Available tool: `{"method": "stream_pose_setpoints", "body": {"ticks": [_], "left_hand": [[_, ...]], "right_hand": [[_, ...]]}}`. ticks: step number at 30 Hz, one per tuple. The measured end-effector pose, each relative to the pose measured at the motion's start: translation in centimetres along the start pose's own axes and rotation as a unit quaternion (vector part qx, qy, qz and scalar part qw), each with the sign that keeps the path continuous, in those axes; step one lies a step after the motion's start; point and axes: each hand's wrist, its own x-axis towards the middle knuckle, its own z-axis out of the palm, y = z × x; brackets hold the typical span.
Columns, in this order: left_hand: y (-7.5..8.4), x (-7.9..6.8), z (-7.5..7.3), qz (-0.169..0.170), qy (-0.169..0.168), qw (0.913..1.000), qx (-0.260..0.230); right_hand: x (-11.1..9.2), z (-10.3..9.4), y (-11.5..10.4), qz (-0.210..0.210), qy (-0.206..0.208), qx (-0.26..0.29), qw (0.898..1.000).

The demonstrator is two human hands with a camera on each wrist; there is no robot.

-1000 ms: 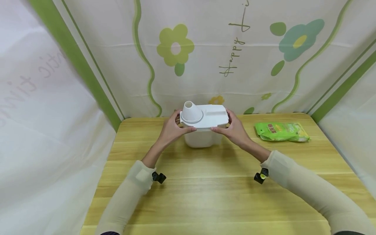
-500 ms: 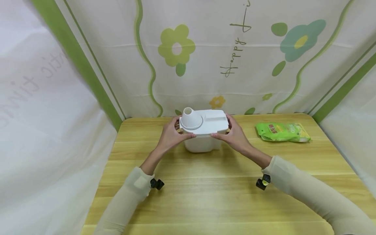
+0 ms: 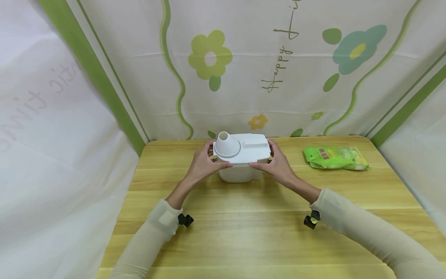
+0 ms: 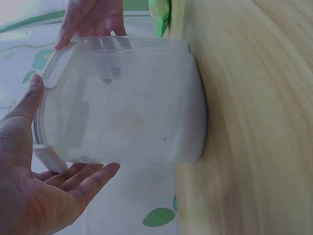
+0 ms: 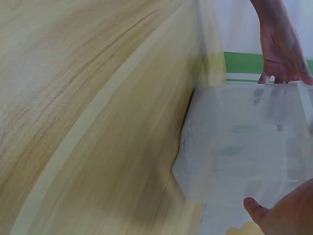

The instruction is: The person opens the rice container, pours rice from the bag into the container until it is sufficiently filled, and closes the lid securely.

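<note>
A translucent plastic storage container [image 3: 240,173] stands near the back edge of the table, its base right at the wood. Its white lid [image 3: 254,148] carries a hollow cone-shaped piece [image 3: 227,146] on the left part. My left hand [image 3: 203,162] grips the left end under the lid, thumb along the front rim and fingers round the side. At the opposite end my right hand [image 3: 278,164] holds it the same way. Through the clear wall [image 4: 127,98] in the left wrist view, a greyish band shows close to the bottom. The right wrist view shows the container's wall [image 5: 239,142] upright against the tabletop.
A green and yellow packet [image 3: 335,157] lies to the right on the wooden table [image 3: 244,232]. A white curtain [image 3: 139,77] with printed flowers hangs right behind the table, and more white cloth hangs at both sides.
Both hands have lowered the container slightly, down and a little toward me, mostly in the first half second. The grip is unchanged and the packet has stayed put.
</note>
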Motion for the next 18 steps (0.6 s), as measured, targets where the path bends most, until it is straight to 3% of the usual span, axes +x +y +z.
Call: {"method": "stream_pose_setpoints", "body": {"ticks": [8, 18], "left_hand": [[0.3, 0.1, -0.4, -0.010, -0.021, 0.9990, 0.038], [0.6, 1.1, -1.1, 0.032, -0.048, 0.9964, 0.062]], "right_hand": [[0.0, -0.1, 0.1, -0.003, -0.010, 0.003, 1.000], [0.2, -1.4, 1.1, -0.028, -0.042, 0.005, 0.999]]}}
